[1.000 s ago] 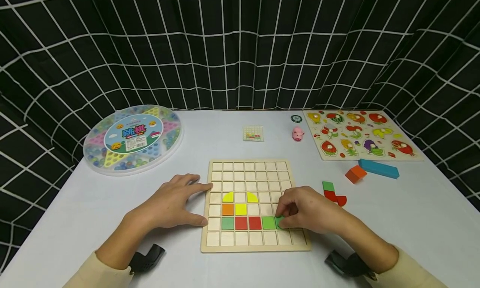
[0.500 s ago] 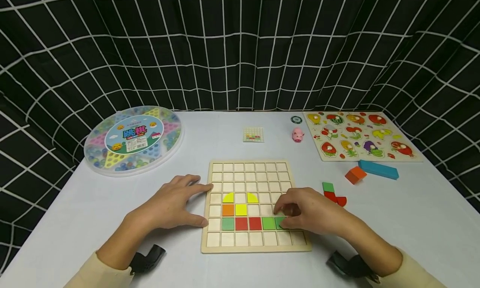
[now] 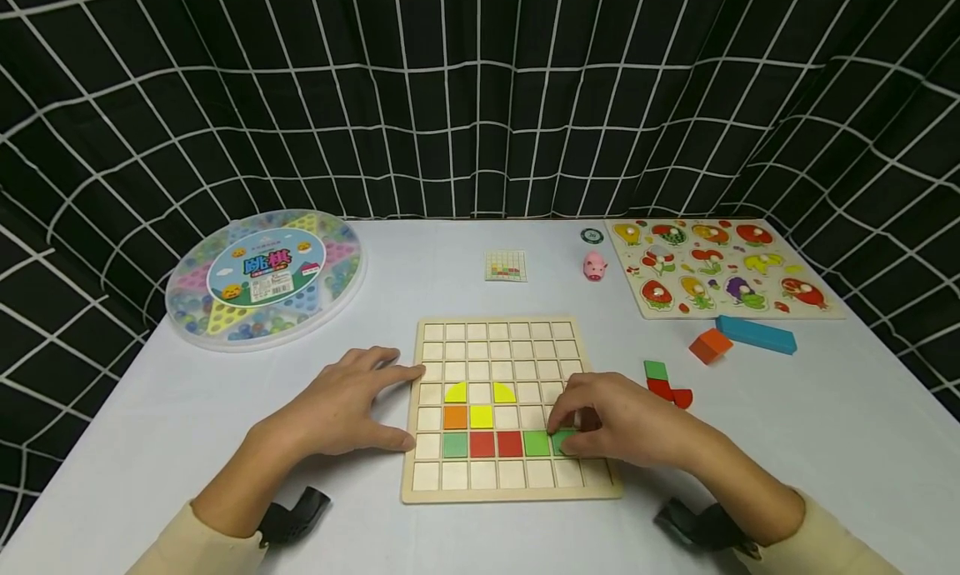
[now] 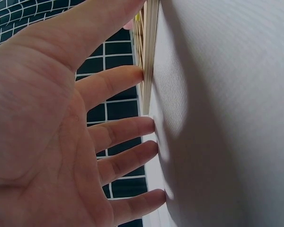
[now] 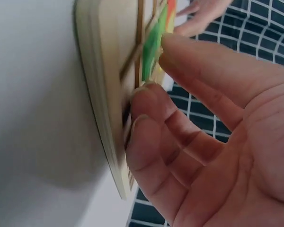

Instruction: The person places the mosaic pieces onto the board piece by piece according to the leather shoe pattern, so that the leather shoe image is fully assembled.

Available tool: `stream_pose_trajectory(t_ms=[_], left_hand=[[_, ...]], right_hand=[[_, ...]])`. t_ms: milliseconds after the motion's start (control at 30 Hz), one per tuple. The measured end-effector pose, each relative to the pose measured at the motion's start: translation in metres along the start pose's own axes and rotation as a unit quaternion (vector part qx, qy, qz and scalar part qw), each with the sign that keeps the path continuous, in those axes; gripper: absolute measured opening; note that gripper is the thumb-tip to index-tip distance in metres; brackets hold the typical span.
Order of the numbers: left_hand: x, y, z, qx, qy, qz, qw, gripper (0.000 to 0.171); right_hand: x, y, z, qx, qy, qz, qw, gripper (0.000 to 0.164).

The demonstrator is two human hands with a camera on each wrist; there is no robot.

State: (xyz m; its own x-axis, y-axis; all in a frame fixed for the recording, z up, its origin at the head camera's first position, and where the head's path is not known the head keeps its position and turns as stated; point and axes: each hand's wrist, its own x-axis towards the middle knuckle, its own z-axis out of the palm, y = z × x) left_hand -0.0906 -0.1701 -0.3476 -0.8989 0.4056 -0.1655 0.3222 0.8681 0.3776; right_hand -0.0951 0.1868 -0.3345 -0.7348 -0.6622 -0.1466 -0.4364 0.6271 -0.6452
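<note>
A square wooden grid board (image 3: 512,479) lies in the middle of the white table. My left hand (image 3: 341,404) spreads its fingers at the board's left edge, thumb and index finger touching the frame. At the right side, my right hand (image 3: 618,417) has thumb and fingers curled about a green square tile (image 3: 561,443) in the second-lowest row. The fingers partly cover that tile. Beside it in this row sit a lighter green tile (image 3: 536,443), red tiles (image 3: 509,444) and another green tile (image 3: 455,445). Higher up are an orange tile (image 3: 455,417), a yellow square (image 3: 482,417) and yellow quarter-circles (image 3: 504,392).
Loose green (image 3: 656,370) and red pieces (image 3: 681,397) lie right of the board. Beyond them are an orange block (image 3: 710,346), a blue bar (image 3: 757,335) and a fruit puzzle (image 3: 723,267). A pattern card (image 3: 506,266), pink pig (image 3: 595,266) and round marble-game box (image 3: 266,279) stand farther back.
My right hand's fingertips have shifted slightly at the green tile, and a little more of the tile shows. My left hand stays at the board's edge.
</note>
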Motion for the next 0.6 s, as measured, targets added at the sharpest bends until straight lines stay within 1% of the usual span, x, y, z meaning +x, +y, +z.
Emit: stream_pose_trajectory(t_ms=[133, 267, 367, 433, 600], left_hand=[[0.000, 0.000, -0.001, 0.001, 0.000, 0.000, 1.0000, 0.087], [0.000, 0.000, -0.001, 0.001, 0.000, -0.002, 1.0000, 0.086], [0.000, 0.000, 0.000, 0.000, 0.000, -0.003, 1.0000, 0.086], [0.000, 0.000, 0.000, 0.000, 0.000, -0.004, 1.0000, 0.086], [0.000, 0.000, 0.000, -0.001, 0.000, -0.001, 1.0000, 0.086]], right_hand=[[-0.007, 0.006, -0.014, 0.008, 0.015, 0.011, 1.000, 0.014], [-0.016, 0.017, -0.032, -0.024, 0.056, 0.030, 0.998, 0.016], [-0.021, 0.027, -0.046, -0.042, 0.085, 0.065, 0.993, 0.020], [-0.024, 0.035, -0.053, -0.057, 0.097, 0.092, 0.989, 0.022], [-0.028, 0.056, -0.067, -0.084, 0.084, 0.167, 0.979, 0.029]])
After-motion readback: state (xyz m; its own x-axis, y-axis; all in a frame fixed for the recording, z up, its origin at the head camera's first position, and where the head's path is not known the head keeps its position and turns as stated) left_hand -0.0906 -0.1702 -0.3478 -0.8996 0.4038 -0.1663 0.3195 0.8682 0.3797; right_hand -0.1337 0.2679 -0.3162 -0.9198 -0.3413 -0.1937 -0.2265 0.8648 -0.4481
